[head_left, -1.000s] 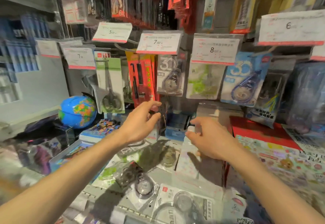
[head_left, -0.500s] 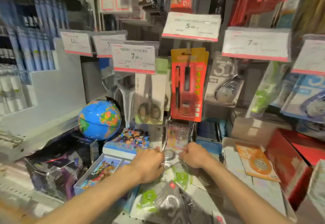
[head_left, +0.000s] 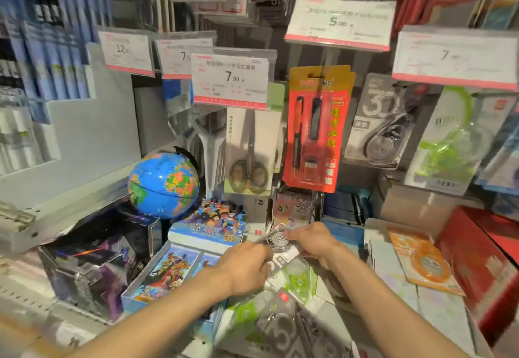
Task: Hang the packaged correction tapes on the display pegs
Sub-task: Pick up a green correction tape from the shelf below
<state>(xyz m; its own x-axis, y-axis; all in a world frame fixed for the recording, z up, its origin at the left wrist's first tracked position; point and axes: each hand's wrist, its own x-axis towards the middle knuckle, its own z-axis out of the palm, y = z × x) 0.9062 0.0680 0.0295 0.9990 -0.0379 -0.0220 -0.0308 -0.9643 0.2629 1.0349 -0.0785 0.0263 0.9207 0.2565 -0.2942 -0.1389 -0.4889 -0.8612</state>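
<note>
Both my hands meet low over a pile of packaged correction tapes lying on the shelf. My left hand and my right hand each pinch an end of one grey-and-clear correction tape pack, held just above the pile. A green pack lies right under them. On the pegs at the upper right hang a grey correction tape pack and a green one, under a price tag.
Hanging scissors and a red pen pack are straight above my hands. A blue globe and card boxes stand left. An orange tape pack and a red box lie right.
My hands dropped from the hanging packs down to the pile and took hold of a grey pack together. The view swung left and lower.
</note>
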